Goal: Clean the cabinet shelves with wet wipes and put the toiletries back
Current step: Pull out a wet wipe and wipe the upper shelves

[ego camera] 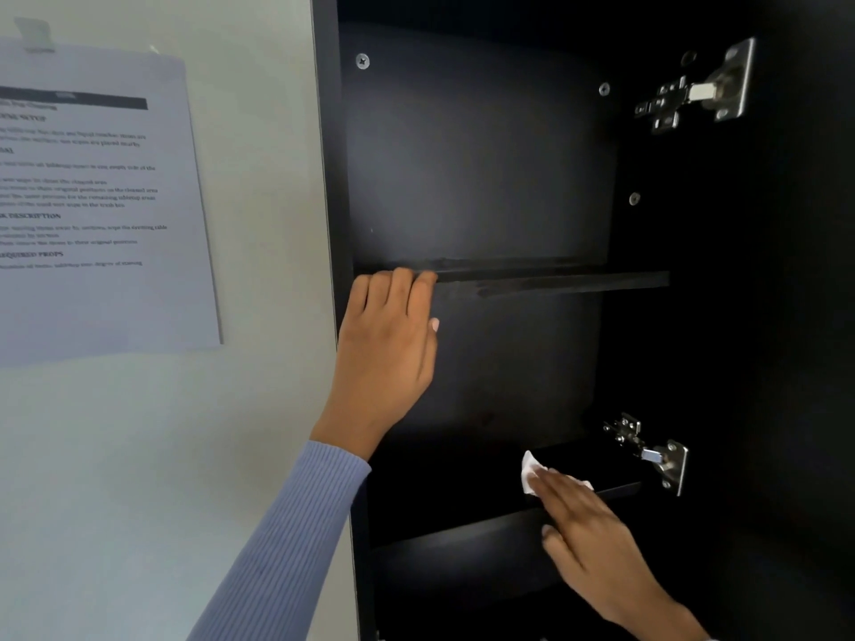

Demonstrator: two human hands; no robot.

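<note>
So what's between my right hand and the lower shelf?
The white wipe. In the head view, the right hand presses it flat against the lower shelf, its edges showing past the fingers.

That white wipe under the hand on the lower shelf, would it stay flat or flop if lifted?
The wipe would probably flop: its free corner already curls up beside the right hand. It looks thin and light, so it likely slides only because straight fingers press it to the lower shelf. Being wet, it may cling a little.
</note>
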